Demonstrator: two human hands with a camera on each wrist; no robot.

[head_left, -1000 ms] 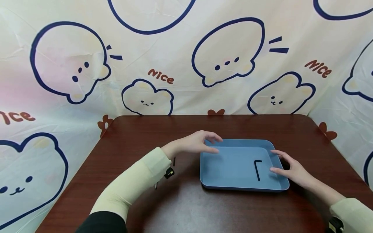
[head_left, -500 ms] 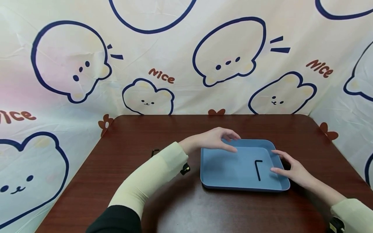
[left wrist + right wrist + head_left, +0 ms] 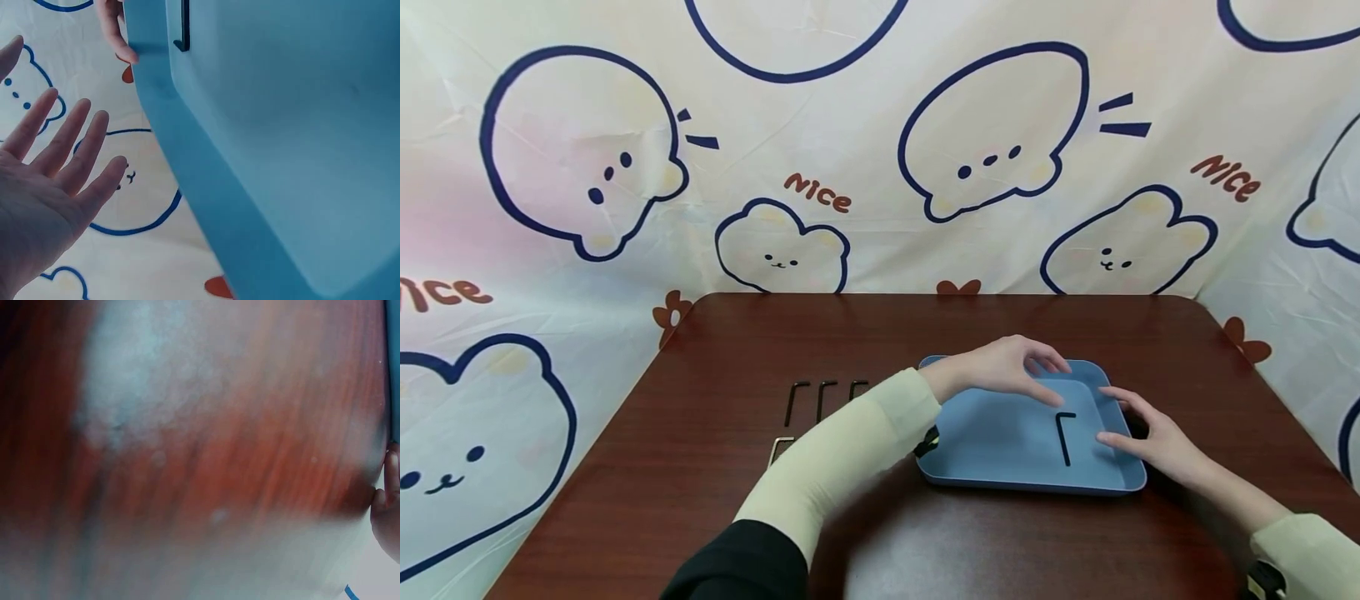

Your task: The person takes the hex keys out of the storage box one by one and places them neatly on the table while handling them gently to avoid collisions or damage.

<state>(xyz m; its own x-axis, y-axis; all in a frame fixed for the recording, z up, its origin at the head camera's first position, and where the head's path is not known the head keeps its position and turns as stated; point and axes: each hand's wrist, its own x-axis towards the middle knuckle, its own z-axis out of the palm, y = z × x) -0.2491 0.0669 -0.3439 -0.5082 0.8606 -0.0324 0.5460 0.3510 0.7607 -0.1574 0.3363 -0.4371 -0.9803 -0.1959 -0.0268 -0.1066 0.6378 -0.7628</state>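
A black hex key (image 3: 1063, 440) lies in the right part of a blue tray (image 3: 992, 446), its short arm at the far end. Over the tray, my left hand (image 3: 1011, 365) hovers with fingers loosely extended, holding nothing, its thumb tip just above and left of the hex key. The left wrist view shows that palm (image 3: 37, 200) with spread fingers. My right hand (image 3: 1157, 437) is at the tray's right side, fingers and thumb reaching over the rim. Only a small part of the right hand (image 3: 389, 512) appears in its own wrist view, beside the tray edge.
Left of the tray, several more hex keys lie on the brown table (image 3: 1015, 542): black ones (image 3: 789, 404) in a row and a lighter metallic one (image 3: 777, 448) nearer. My left sleeve (image 3: 842, 450) partly covers them. A patterned cloth (image 3: 865, 150) hangs behind the table.
My left hand has moved right across the tray, from its left rim toward the hex key. Hex keys on the table have come into view behind the sleeve. The right hand stays put.
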